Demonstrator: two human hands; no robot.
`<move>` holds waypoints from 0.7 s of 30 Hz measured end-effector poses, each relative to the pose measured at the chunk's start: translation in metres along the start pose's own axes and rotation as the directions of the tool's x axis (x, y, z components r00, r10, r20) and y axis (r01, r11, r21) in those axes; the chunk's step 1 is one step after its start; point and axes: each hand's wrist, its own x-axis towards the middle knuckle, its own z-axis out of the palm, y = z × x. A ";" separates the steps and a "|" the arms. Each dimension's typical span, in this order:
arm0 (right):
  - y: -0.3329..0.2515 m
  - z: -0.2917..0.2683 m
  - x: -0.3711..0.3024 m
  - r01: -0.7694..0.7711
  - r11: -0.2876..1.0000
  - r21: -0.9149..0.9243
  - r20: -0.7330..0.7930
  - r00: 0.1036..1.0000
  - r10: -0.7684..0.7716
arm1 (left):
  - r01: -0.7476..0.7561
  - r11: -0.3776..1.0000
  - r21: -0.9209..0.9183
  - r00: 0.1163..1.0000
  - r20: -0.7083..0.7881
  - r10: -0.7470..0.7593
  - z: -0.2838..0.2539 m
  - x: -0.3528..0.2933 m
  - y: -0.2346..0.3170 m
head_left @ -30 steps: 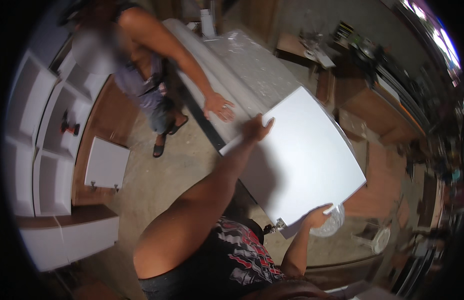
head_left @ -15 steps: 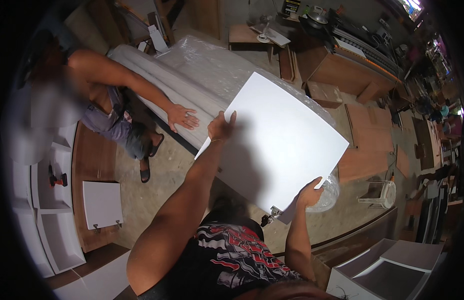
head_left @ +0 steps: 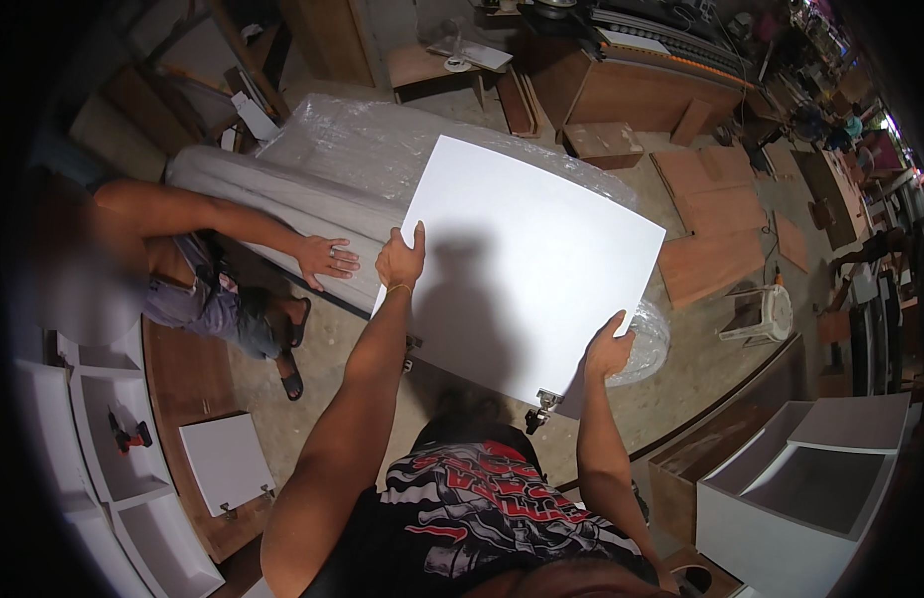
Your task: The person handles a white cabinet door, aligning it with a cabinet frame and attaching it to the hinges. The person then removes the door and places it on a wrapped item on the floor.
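A white cabinet door point(head_left: 556, 269) with two metal hinges is held in front of me, tilted. My left hand point(head_left: 400, 257) grips its left edge, thumb on the white face. At the right edge near the lower corner, my right hand point(head_left: 609, 349) is closed on the same door. One cup hinge point(head_left: 542, 407) sticks out from the near edge; another hinge point(head_left: 412, 347) shows beside my left forearm. The fingers behind the door are hidden. Beneath and beyond it lies a long grey padded piece in clear plastic wrap point(head_left: 332, 135).
Another person's hand point(head_left: 327, 257) rests flat on the padded piece at left. A smaller white door point(head_left: 225, 461) with hinges lies on a brown board. White shelving point(head_left: 148, 478) holds a drill point(head_left: 130, 435). At right are a white stool point(head_left: 771, 314), plywood sheets point(head_left: 711, 199) and a white cabinet point(head_left: 761, 528).
The view has turned, so the surroundings shift across it. The cabinet door has swung slightly and sits more squarely before me, and the second hinge shows more clearly. Both hands keep their hold.
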 end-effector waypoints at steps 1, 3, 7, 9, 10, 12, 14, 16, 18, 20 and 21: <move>0.000 0.000 0.000 0.004 1.000 -0.003 -0.005 1.000 -0.004 | 0.001 1.000 0.000 1.000 0.002 -0.001 0.000 0.000 0.000; -0.001 0.000 0.000 -0.005 1.000 0.006 0.001 1.000 0.005 | 0.005 1.000 0.001 1.000 0.005 -0.005 0.001 0.000 -0.001; -0.002 -0.001 -0.001 -0.008 1.000 -0.005 0.013 1.000 0.008 | 0.001 1.000 -0.003 1.000 -0.005 -0.001 0.002 0.000 -0.003; -0.002 -0.001 0.000 -0.009 1.000 -0.003 0.012 1.000 0.009 | 0.008 1.000 0.000 1.000 -0.009 -0.008 0.003 0.001 -0.003; -0.003 -0.001 0.001 -0.009 1.000 -0.003 0.012 1.000 0.009 | 0.006 1.000 0.005 1.000 -0.008 -0.006 0.003 0.001 -0.003; 0.000 0.000 0.000 0.000 1.000 0.010 -0.017 1.000 0.000 | 0.001 1.000 0.012 1.000 -0.007 -0.001 0.003 0.000 -0.003; 0.000 0.002 0.002 -0.003 1.000 0.021 -0.014 1.000 0.004 | -0.006 1.000 0.004 1.000 -0.013 0.006 0.003 0.000 -0.001; 0.000 0.000 0.003 -0.021 1.000 0.022 0.027 0.999 0.020 | -0.007 1.000 0.004 1.000 -0.013 0.007 0.002 -0.001 -0.002; -0.002 -0.001 0.001 -0.027 0.999 0.019 0.011 1.000 0.027 | -0.007 1.000 0.007 1.000 -0.012 0.007 0.001 0.000 -0.002; -0.003 -0.001 0.001 -0.021 1.000 0.021 -0.003 1.000 0.021 | -0.002 1.000 0.008 1.000 -0.010 0.002 0.002 -0.001 -0.001; -0.002 -0.001 0.000 -0.011 1.000 0.023 -0.009 1.000 0.011 | 0.001 1.000 0.008 1.000 -0.008 -0.001 0.002 -0.001 -0.001</move>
